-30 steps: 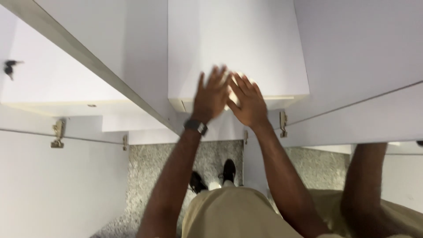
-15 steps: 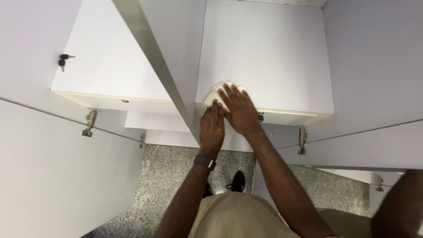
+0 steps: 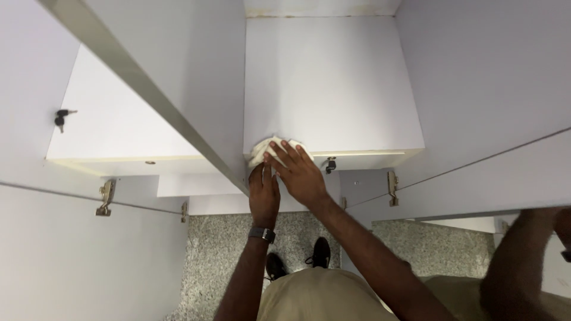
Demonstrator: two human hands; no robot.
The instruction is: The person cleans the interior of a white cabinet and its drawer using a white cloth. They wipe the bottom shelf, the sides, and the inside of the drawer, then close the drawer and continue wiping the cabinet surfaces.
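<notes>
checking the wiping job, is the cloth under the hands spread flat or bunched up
Bunched up. The white cloth shows rumpled folds poking out from under the right hand near the shelf's front edge; the left hand rests beside it.

White cloth (image 3: 262, 151) mostly under fingers (image 3: 284, 153)

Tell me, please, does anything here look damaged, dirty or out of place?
Little stands out. A brownish stain runs along the far edge of the white shelf. Both hands, left hand and right hand, press a white cloth at its front corner.
</notes>
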